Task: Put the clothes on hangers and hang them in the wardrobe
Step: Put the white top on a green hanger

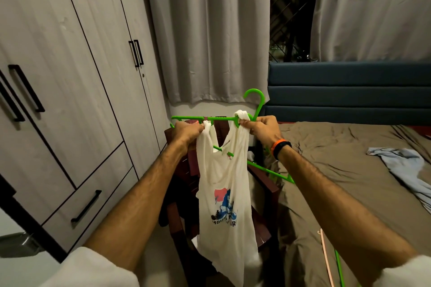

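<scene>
A white tank top (224, 196) with a red, blue and black print hangs in front of me from a green plastic hanger (255, 109). My left hand (186, 131) pinches the top's left strap against the hanger's arm. My right hand (262, 129) grips the right strap, which is looped over the hanger beside the hook. The hanger is tilted, its hook pointing up and right. The wardrobe (70, 81) stands at the left with all its doors closed.
A dark red wooden chair (263, 193) stands below the top. The bed (338, 170) with a brown sheet lies at the right, with a light blue garment (405, 165) on it and pink and green hangers (332, 263) at its near edge. Grey curtains (210, 30) hang behind.
</scene>
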